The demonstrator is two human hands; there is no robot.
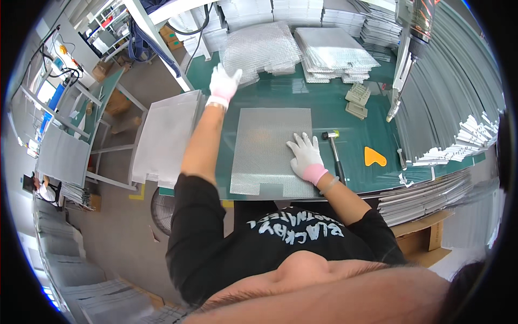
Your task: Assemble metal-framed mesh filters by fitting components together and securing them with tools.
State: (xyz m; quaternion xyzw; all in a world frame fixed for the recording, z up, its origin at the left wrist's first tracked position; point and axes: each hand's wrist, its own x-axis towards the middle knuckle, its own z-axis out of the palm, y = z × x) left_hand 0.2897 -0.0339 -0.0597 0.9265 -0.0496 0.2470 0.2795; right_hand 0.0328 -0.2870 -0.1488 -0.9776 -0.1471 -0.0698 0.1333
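Note:
A rectangular grey metal mesh sheet (267,148) lies flat on the green table mat (324,108) in front of me. My right hand (305,154), in a white glove with a pink cuff, rests flat with spread fingers on the sheet's right edge. My left hand (223,83), gloved the same way, is stretched far forward and left, fingers apart, next to a heap of crinkled mesh sheets (261,48). It holds nothing that I can see.
A small mallet (334,148) lies just right of the sheet, an orange plastic scraper (374,157) beyond it. Stacked mesh sheets (334,54), small grey blocks (357,100), a hanging power tool (406,59) and long metal strips (458,108) fill the back and right. Another sheet pile (164,135) sits left.

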